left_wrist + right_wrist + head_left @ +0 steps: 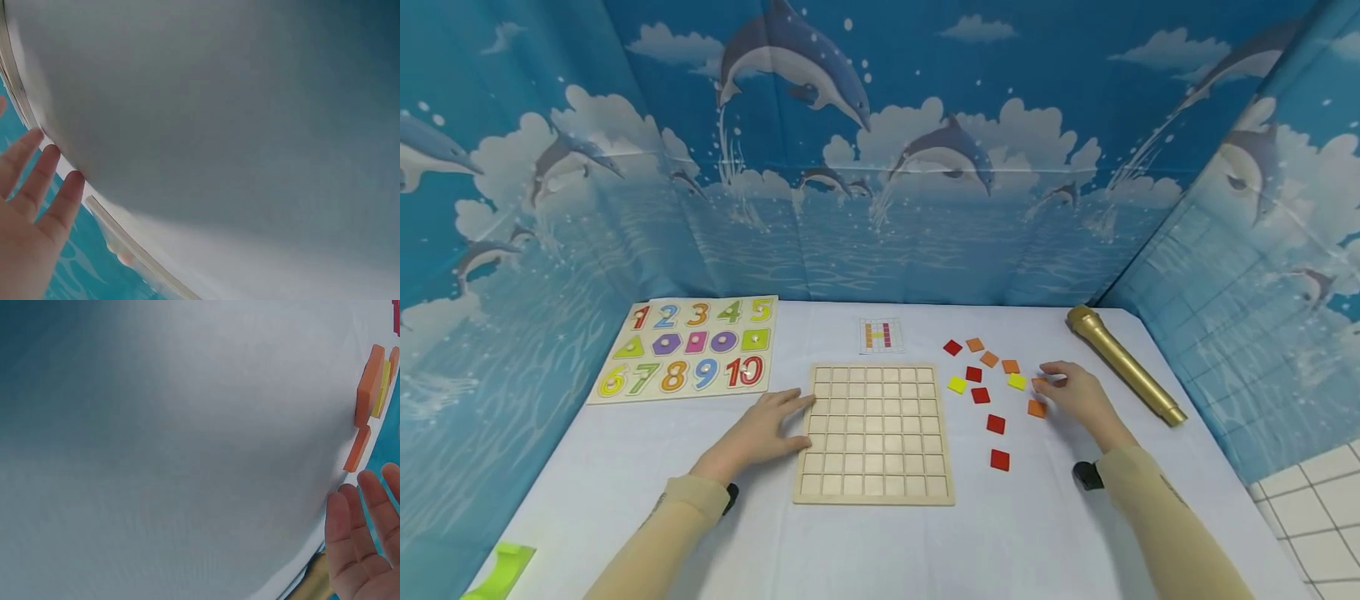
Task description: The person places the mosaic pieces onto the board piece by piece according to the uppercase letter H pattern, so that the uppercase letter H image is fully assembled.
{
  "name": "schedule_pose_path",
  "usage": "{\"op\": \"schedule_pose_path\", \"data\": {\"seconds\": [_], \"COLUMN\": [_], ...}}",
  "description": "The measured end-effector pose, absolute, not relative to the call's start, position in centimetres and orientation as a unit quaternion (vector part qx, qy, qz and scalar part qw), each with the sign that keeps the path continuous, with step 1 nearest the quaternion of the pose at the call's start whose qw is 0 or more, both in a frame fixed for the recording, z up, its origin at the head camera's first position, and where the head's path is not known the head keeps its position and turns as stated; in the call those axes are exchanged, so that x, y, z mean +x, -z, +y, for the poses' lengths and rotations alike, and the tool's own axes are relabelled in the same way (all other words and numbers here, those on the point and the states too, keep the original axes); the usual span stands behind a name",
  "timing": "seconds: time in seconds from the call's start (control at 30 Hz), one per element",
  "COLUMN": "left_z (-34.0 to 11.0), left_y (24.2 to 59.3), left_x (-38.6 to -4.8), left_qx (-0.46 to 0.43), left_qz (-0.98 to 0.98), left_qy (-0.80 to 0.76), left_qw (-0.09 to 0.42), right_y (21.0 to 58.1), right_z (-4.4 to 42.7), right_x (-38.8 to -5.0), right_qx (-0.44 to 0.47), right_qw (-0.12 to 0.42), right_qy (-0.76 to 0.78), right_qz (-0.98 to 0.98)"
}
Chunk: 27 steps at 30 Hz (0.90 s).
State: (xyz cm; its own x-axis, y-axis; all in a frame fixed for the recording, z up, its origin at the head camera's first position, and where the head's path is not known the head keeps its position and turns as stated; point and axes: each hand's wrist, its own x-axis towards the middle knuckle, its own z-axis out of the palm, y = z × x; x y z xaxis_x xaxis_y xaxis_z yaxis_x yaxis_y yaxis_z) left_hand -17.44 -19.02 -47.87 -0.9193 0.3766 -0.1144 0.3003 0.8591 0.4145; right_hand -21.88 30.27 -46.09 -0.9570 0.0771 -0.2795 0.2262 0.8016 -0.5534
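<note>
The wooden grid board point(874, 503) lies flat, its squares bare. At its left edge, the left hand point(763, 429) rests with thumb and fingertips spread against the frame; the left wrist view shows that hand's point(37, 206) extended fingers. To the right of the board, the right hand point(1081, 402) is over the tiles, thumb and fingers apart beside an orange tile point(1039, 386); whether they touch it cannot be told. Another orange tile point(1037, 408) is just below. In the right wrist view the hand point(365, 540) has extended fingers near an orange tile point(357, 450).
Red tiles point(996, 424), yellow tiles point(957, 384) and more orange tiles point(988, 359) lie scattered. Behind the board is a pattern card point(891, 335). A number puzzle point(647, 387) sits at the back left, a gold microphone point(1123, 363) at the right, a green object point(505, 571) at the front left.
</note>
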Motion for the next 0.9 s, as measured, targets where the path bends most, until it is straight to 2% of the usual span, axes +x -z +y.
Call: {"op": "schedule_pose_path", "data": {"seconds": [0.13, 0.5, 0.9], "left_z": [-18.8, -19.1, -19.2], "left_y": [47.9, 48.0, 48.3], "left_x": [-17.4, -17.2, -17.3], "left_qx": [0.177, 0.188, 0.186], "left_qz": [0.961, 0.956, 0.954], "left_qy": [-0.187, -0.201, -0.204], "left_qw": [0.103, 0.105, 0.113], "right_y": [46.6, 46.9, 46.5], "right_z": [30.5, 30.6, 30.7], "right_x": [-22.2, -23.3, -23.8], "right_qx": [0.096, 0.112, 0.120], "right_qw": [0.140, 0.132, 0.159], "right_qy": [0.310, 0.305, 0.301], "right_qz": [0.935, 0.937, 0.933]}}
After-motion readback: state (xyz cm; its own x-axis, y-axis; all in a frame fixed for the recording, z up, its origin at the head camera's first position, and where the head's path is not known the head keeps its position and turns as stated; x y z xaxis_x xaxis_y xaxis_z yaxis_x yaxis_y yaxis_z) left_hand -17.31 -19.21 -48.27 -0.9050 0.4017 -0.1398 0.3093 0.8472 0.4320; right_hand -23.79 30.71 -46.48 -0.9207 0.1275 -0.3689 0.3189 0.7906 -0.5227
